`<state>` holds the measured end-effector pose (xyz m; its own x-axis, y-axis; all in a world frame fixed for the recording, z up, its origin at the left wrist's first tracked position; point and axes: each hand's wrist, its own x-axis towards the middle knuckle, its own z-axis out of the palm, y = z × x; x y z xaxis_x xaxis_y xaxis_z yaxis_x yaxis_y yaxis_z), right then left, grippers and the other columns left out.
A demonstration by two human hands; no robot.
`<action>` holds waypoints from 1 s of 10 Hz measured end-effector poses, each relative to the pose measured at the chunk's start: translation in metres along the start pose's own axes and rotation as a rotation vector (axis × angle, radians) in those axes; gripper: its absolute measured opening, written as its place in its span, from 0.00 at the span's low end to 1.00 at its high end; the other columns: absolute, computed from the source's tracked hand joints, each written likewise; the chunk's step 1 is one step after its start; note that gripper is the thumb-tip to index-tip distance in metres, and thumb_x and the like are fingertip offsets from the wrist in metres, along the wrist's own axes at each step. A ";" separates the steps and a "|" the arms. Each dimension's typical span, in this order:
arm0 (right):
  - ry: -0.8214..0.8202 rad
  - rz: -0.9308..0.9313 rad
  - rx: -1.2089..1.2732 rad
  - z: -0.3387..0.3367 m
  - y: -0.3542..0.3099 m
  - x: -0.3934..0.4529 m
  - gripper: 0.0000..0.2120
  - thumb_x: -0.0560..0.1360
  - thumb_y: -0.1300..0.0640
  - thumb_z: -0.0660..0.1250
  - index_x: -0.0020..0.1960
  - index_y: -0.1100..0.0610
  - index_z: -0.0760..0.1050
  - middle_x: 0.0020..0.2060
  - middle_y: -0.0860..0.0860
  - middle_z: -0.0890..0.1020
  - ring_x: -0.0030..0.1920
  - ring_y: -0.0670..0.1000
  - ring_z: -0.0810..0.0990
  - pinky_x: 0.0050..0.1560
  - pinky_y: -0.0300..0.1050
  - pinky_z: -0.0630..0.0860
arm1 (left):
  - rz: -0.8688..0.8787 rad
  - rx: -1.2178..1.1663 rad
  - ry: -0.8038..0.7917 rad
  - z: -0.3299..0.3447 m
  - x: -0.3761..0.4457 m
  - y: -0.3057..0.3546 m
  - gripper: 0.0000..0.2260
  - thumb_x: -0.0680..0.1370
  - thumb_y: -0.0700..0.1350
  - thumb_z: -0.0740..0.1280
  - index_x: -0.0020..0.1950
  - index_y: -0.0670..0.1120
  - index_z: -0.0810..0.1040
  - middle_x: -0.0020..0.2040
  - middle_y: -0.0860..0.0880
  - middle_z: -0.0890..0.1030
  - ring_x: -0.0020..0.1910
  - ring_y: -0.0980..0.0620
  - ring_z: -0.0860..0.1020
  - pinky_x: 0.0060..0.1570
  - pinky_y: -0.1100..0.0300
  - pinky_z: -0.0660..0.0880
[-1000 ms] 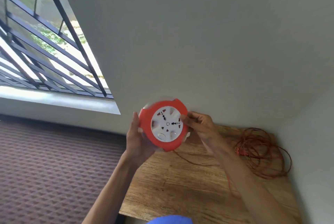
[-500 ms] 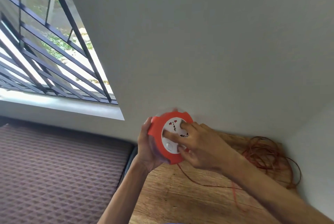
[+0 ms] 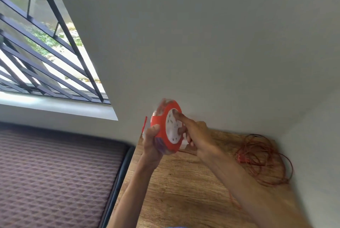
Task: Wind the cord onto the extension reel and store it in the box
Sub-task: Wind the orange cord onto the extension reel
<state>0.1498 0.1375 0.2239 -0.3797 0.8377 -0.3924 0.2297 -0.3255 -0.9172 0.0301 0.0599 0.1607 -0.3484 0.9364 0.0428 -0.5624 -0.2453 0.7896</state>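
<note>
Reel: the red-and-white extension reel (image 3: 168, 128) is held up in the air above the far left corner of the wooden worktop (image 3: 184, 191), its white socket face turned toward 3 o'clock.
Left hand: the left hand (image 3: 152, 141) is clamped around the reel's lower rim at about 7 o'clock of the disc, thumb across the red band.
Right hand: the right hand (image 3: 195, 132) lies against the white face, its forefinger pressed near the top of it and the other fingers curled at the lower edge; it looks set to crank the face round, not closed on anything separate.
Cord: the loose red cord (image 3: 263, 159) lies in a tangled heap on the worktop at 4 o'clock from the reel, well apart from it, with one thin strand running back toward the reel's underside.
Key relation: the cord feeds in from the right-hand side, so the right hand is nearer the heap.
Box: none in view.
</note>
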 end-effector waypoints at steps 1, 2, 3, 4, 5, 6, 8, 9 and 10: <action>-0.021 -0.052 -0.007 0.002 0.014 -0.004 0.27 0.82 0.40 0.68 0.31 0.56 0.85 0.18 0.48 0.75 0.16 0.44 0.69 0.20 0.35 0.66 | 0.026 -0.042 0.040 -0.002 0.001 0.005 0.44 0.72 0.67 0.77 0.81 0.43 0.73 0.68 0.33 0.78 0.64 0.33 0.78 0.55 0.44 0.82; 0.123 -0.904 -0.588 -0.008 0.024 -0.007 0.13 0.83 0.41 0.67 0.52 0.47 0.85 0.37 0.45 0.89 0.28 0.36 0.80 0.30 0.30 0.77 | 0.050 -0.120 0.047 -0.004 0.001 0.012 0.50 0.73 0.66 0.76 0.86 0.41 0.63 0.73 0.32 0.73 0.68 0.31 0.75 0.61 0.41 0.81; -0.012 -1.309 -1.066 -0.025 0.029 0.004 0.21 0.82 0.45 0.67 0.74 0.47 0.72 0.60 0.50 0.84 0.45 0.46 0.86 0.38 0.40 0.85 | 0.025 -0.151 0.026 -0.006 -0.002 0.016 0.48 0.75 0.67 0.74 0.86 0.41 0.64 0.70 0.32 0.76 0.66 0.34 0.79 0.57 0.42 0.84; -0.048 -1.326 -1.189 -0.035 0.018 0.010 0.28 0.81 0.39 0.66 0.79 0.44 0.67 0.62 0.53 0.81 0.45 0.50 0.86 0.35 0.43 0.85 | -0.035 -0.158 0.006 -0.006 -0.004 0.015 0.50 0.74 0.66 0.77 0.85 0.38 0.63 0.70 0.31 0.77 0.65 0.34 0.80 0.57 0.43 0.84; -0.029 -1.372 -1.218 -0.036 0.013 0.015 0.30 0.79 0.36 0.64 0.78 0.46 0.67 0.54 0.52 0.86 0.38 0.50 0.86 0.30 0.44 0.83 | -0.049 -0.162 -0.031 -0.002 -0.004 0.012 0.52 0.74 0.64 0.78 0.86 0.37 0.60 0.70 0.31 0.77 0.65 0.33 0.80 0.57 0.42 0.84; 0.175 -1.215 -0.986 -0.022 0.012 0.009 0.28 0.76 0.31 0.66 0.60 0.52 0.85 0.36 0.48 0.89 0.29 0.46 0.85 0.27 0.36 0.78 | -0.043 -0.148 -0.060 0.002 0.000 0.008 0.49 0.74 0.63 0.78 0.86 0.39 0.63 0.72 0.30 0.74 0.68 0.31 0.76 0.66 0.37 0.77; -0.050 -0.019 0.002 -0.006 0.002 0.006 0.23 0.85 0.50 0.64 0.37 0.60 0.84 0.25 0.52 0.84 0.16 0.43 0.71 0.19 0.35 0.64 | -0.049 -0.088 0.003 0.002 0.007 0.007 0.42 0.74 0.65 0.76 0.80 0.42 0.74 0.67 0.32 0.80 0.61 0.33 0.80 0.55 0.44 0.83; 0.177 -0.970 -0.765 -0.012 0.008 -0.004 0.13 0.82 0.40 0.65 0.57 0.47 0.80 0.45 0.41 0.86 0.34 0.39 0.80 0.31 0.26 0.69 | -0.037 -0.096 0.027 -0.006 0.005 0.010 0.40 0.77 0.67 0.71 0.80 0.41 0.75 0.68 0.34 0.82 0.65 0.35 0.82 0.59 0.43 0.83; -0.043 -1.174 -1.097 -0.024 0.011 0.007 0.26 0.81 0.41 0.65 0.78 0.43 0.66 0.68 0.49 0.76 0.50 0.48 0.85 0.38 0.40 0.85 | -0.055 -0.142 0.026 -0.009 0.003 0.012 0.38 0.79 0.66 0.70 0.78 0.39 0.76 0.68 0.35 0.83 0.66 0.36 0.82 0.59 0.43 0.84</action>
<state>0.1718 0.1501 0.2128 -0.8199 0.3666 0.4397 0.3000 0.9293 -0.2153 0.0152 0.0574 0.1646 -0.3322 0.9431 -0.0151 -0.6807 -0.2286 0.6959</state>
